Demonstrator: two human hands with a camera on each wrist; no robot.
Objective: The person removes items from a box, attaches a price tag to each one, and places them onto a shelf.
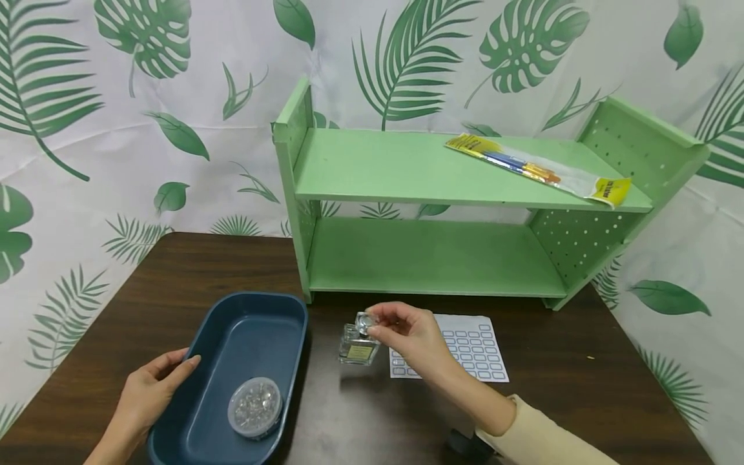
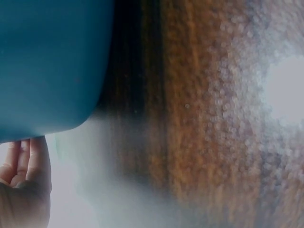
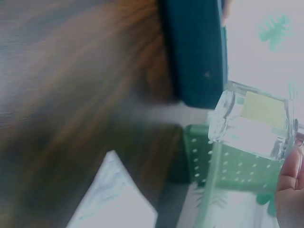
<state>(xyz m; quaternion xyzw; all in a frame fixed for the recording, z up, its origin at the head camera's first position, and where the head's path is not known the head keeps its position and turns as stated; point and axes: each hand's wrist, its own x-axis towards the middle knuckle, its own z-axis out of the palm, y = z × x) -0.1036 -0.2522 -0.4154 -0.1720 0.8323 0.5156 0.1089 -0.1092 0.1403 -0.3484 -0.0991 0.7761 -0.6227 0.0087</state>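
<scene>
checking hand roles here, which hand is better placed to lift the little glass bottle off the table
The right hand: its fingers already pinch the cap of the glass bottle. The left hand rests on the far rim of the blue tray, away from the bottle.

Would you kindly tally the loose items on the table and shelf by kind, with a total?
Blue tray: 1
Clear round container: 1
Glass bottle, pinched at the cap by the right hand: 1
Label sheet: 1
Packet of brushes: 1
Total: 5
</scene>
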